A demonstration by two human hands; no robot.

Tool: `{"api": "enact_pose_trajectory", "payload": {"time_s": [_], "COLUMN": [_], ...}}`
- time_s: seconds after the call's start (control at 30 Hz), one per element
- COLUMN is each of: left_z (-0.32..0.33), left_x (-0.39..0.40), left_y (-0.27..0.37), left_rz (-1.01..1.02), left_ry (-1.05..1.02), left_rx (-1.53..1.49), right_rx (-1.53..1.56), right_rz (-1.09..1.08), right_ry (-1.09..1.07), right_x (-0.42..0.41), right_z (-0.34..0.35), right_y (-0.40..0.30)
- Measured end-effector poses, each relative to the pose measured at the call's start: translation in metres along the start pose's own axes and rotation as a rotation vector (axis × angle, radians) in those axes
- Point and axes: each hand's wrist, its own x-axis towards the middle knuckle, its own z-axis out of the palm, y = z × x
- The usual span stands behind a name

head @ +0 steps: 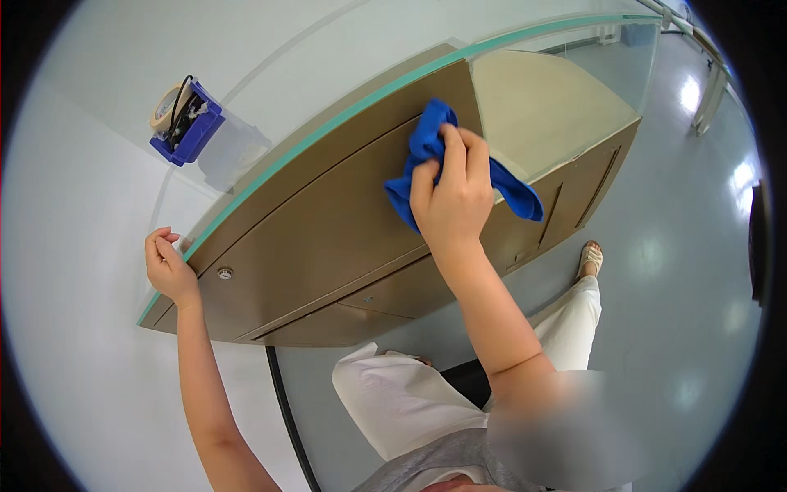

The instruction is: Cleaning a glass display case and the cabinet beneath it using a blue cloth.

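Observation:
My right hand (456,184) has a bunched blue cloth (430,138) pinched between fingers and thumb. The cloth is over the brown door panel (332,190) of a glass-topped cabinet, and one end trails toward the beige panel (535,104) beside it. Whether the cloth presses on the surface is hard to tell. At the cabinet's left end, my left hand (171,269) is curled over the green-tinted edge of the glass (295,158). A round metal lock (225,273) sits on the brown door, just right of that hand.
On the glass stands a blue plastic bin (200,132) holding a roll of masking tape (167,111) and a black cable. My legs in white trousers (406,393) are close to the cabinet's lower front. A grey floor (664,295) stretches to the right; a white wall (92,203) is left.

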Motion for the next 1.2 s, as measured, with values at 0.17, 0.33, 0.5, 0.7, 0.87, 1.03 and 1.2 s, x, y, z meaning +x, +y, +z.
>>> {"api": "enact_pose_trajectory", "payload": {"time_s": [0.17, 0.33, 0.5, 0.7, 0.87, 1.03, 1.2], "left_z": [0.0, 0.002, 0.002, 0.001, 0.001, 0.001, 0.004], "left_x": [0.002, 0.003, 0.001, 0.003, 0.005, 0.005, 0.004], "left_y": [0.003, 0.003, -0.001, -0.006, -0.009, -0.008, -0.007], "left_rz": [-0.02, -0.021, -0.016, 0.003, 0.014, -0.005, 0.005], "left_ry": [-0.009, -0.007, -0.012, -0.01, -0.015, -0.01, -0.014], "left_rx": [0.01, 0.033, 0.029, 0.022, 0.008, 0.003, -0.008], "right_rx": [-0.101, -0.18, -0.126, -0.094, -0.155, 0.022, 0.147], "right_rz": [0.043, 0.31, 0.495, 0.493, 0.37, 0.163, 0.227], "right_ry": [-0.106, -0.301, -0.308, -0.294, -0.239, -0.555, -0.687], "right_x": [-0.08, -0.143, -0.133, -0.15, -0.175, -0.227, -0.249], "right_z": [-0.016, -0.026, -0.019, -0.016, -0.008, -0.011, -0.014], "right_y": [0.051, 0.076, 0.063, 0.075, 0.068, 0.02, 0.016]}}
